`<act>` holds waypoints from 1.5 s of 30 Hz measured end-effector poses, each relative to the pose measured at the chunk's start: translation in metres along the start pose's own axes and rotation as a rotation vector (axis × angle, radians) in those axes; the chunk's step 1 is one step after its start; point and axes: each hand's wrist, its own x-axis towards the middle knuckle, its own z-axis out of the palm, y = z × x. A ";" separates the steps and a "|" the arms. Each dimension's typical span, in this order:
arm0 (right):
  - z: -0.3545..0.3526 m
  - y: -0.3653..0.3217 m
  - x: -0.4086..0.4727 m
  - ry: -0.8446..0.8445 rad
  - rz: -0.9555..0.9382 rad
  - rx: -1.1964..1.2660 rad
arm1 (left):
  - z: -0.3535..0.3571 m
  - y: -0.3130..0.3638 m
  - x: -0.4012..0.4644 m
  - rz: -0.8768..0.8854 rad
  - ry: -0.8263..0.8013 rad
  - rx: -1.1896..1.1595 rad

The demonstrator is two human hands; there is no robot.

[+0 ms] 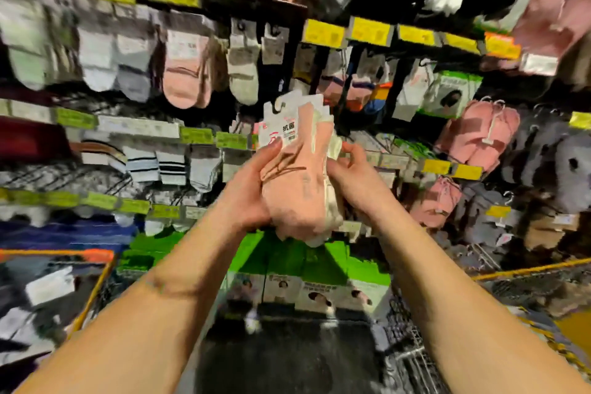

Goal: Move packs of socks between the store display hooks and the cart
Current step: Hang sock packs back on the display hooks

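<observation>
Item: pink sock packs [299,182], bunched, raised before the display; your left hand [252,185] and right hand [355,176] clasp them from either side. Surroundings: hanging socks [187,73], yellow price tags [323,32], green boxes [287,262] beneath, cart wire [406,339] lower right.

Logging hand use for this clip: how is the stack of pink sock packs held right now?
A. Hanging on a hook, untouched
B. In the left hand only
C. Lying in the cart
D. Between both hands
D: the left hand grips one side of the pink sock packs and the right hand holds the other, in front of the display.
</observation>
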 end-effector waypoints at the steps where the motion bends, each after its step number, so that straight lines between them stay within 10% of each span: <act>1: 0.009 -0.007 0.004 -0.033 -0.021 0.005 | -0.006 0.009 -0.004 0.049 -0.003 0.019; 18: 0.155 -0.081 0.128 -0.485 -0.285 0.089 | -0.083 0.138 -0.017 0.644 0.380 0.167; 34: 0.226 -0.077 0.193 -0.603 0.056 0.664 | -0.114 0.179 0.018 0.596 0.870 0.560; 45: 0.233 -0.095 0.200 -0.724 0.180 0.966 | -0.122 0.218 0.008 0.720 0.808 0.644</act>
